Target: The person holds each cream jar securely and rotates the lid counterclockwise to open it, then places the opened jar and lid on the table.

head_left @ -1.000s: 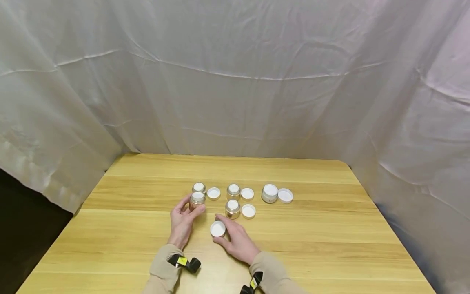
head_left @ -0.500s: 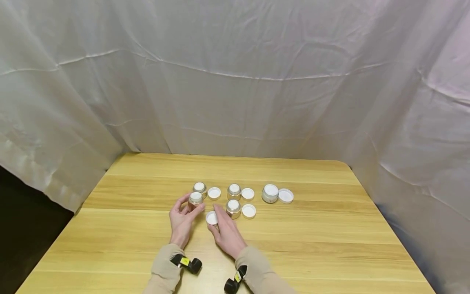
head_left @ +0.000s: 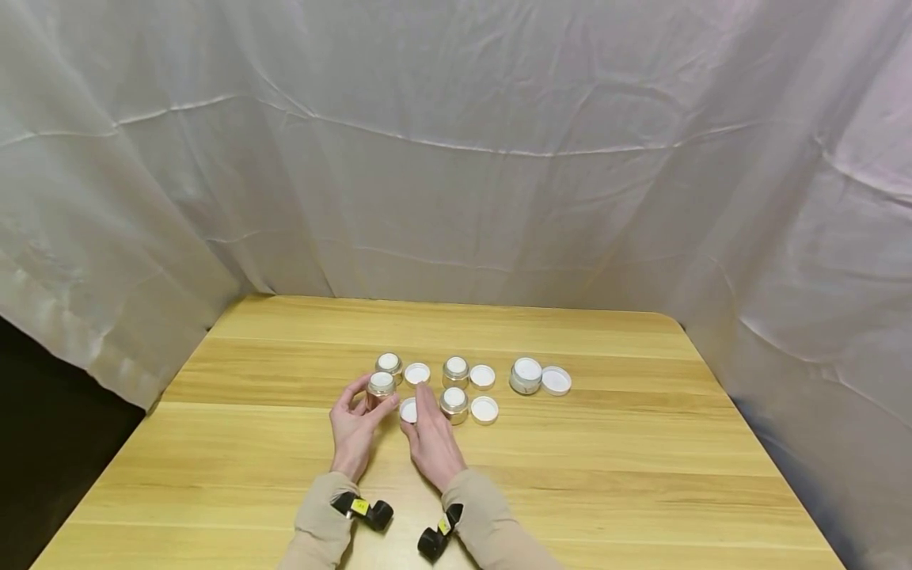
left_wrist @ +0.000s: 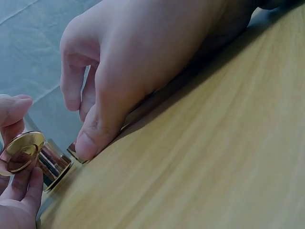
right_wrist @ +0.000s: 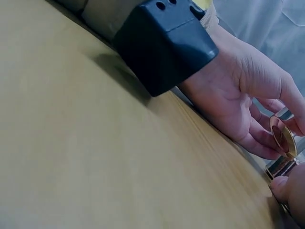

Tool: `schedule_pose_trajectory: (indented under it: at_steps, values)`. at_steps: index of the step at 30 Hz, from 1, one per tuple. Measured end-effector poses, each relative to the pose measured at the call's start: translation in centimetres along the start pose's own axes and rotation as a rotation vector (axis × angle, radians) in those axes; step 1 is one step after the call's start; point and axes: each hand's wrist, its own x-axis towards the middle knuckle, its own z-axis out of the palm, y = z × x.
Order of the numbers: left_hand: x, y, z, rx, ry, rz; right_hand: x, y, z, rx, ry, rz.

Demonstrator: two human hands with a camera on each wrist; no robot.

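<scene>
In the head view my left hand [head_left: 354,431] grips a small shiny jar [head_left: 381,385] with a white top. The left wrist view shows this jar's gold-coloured base [left_wrist: 23,151], tilted and held off the table. My right hand [head_left: 436,442] holds a round lid [head_left: 408,409], white inside turned up, low at the table just right of the held jar. Its thumb [left_wrist: 89,142] presses the lid's rim in the left wrist view; the fingers on the far side are partly hidden. Only part of the right hand [right_wrist: 289,190] enters the right wrist view.
Behind the hands stand more white-topped jars: one at left [head_left: 389,366], two in the middle [head_left: 455,370] [head_left: 454,402], and a wider one at right [head_left: 526,375]. Each has an upturned lid [head_left: 484,409] on its right. A grey curtain [head_left: 456,198] hangs behind the wooden table [head_left: 606,475].
My right hand has carried the lid away from me and slightly left, to beside the held jar. The left hand keeps its jar in nearly the same place.
</scene>
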Motion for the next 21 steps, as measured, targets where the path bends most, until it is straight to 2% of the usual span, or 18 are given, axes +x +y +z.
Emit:
schedule_pose_trajectory:
  at_steps: [8, 17, 21]
  values:
    - [0.0, 0.0, 0.0, 0.002, -0.002, 0.004, 0.2, -0.2, 0.2, -0.002, 0.015, 0.005]
    - [-0.1, -0.1, -0.1, 0.054, -0.013, 0.008, -0.4, 0.0, -0.2, 0.031, -0.064, -0.005]
    - [-0.1, 0.0, 0.0, 0.085, 0.001, 0.026, -1.0, 0.1, -0.7, 0.059, -0.085, -0.045]
